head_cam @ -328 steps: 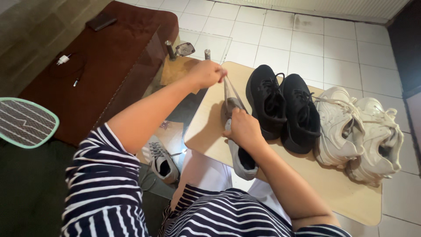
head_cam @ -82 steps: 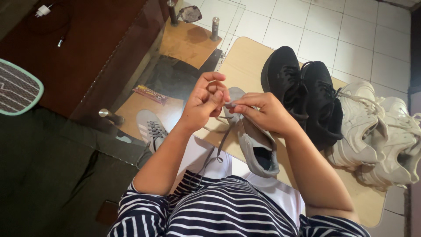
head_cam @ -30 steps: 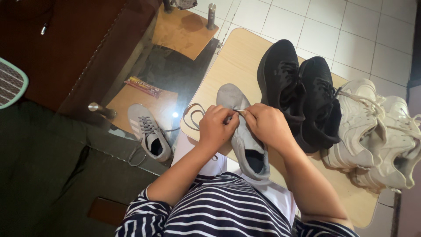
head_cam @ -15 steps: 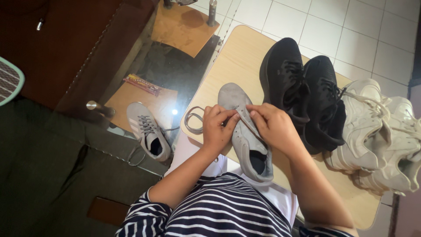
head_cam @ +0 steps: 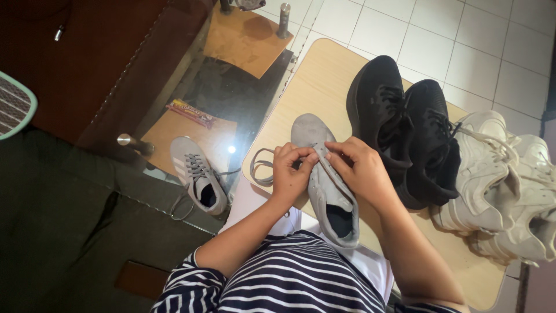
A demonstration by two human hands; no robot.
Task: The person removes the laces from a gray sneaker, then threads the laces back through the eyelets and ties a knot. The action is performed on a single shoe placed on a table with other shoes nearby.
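A grey sneaker (head_cam: 327,191) lies toe-away on the wooden board (head_cam: 318,81) over my lap. My left hand (head_cam: 291,174) pinches its grey lace (head_cam: 260,171) at the eyelets near the toe; a loop of that lace trails off to the left. My right hand (head_cam: 359,168) grips the other side of the lacing, fingertips touching the left hand's. The matching grey sneaker (head_cam: 198,182), laced, sits lower down under the glass tabletop to the left.
A pair of black sneakers (head_cam: 399,124) and a pair of white sneakers (head_cam: 501,185) rest on the board to the right. A glass table (head_cam: 174,87) with metal studs stands left, a small packet (head_cam: 192,113) beneath it. White floor tiles lie beyond.
The grey sneaker has come down from being held up in my hands to lying flat on the board. Both hands moved to the eyelets near its toe, the lace loop trailing left.
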